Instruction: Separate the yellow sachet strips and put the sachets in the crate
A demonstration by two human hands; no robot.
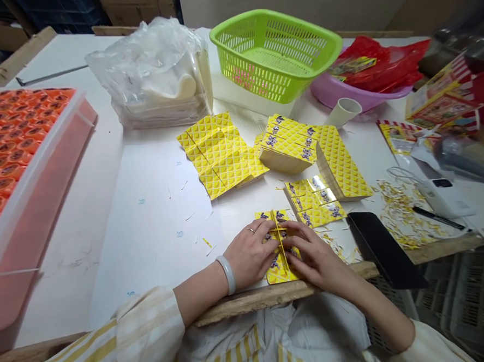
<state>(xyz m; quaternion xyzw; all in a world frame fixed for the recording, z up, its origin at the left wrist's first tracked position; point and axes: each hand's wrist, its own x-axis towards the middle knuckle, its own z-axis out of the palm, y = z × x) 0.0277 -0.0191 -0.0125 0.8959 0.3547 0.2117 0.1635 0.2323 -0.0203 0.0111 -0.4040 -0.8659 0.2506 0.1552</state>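
A flat yellow printed carton (277, 244) lies at the near edge of the white table (145, 209). My left hand (250, 252) presses on its left half, fingers curled over the card, a ring on one finger and a pale bangle at the wrist. From the other side my right hand (314, 256) pinches a raised fold along the carton's middle. Just beyond lie folded yellow cartons (315, 201), a taller stack (291, 145) and a fanned pile of flat yellow blanks (224, 155).
A clear tub of orange pieces (15, 156) fills the left side. At the back sit a plastic bag of pale sheets (157, 77), a green basket (275, 50), a purple basin (343, 93) and a white cup (344, 111). A black phone (379, 243), pen (436, 217) and yellow scraps (395, 210) lie right.
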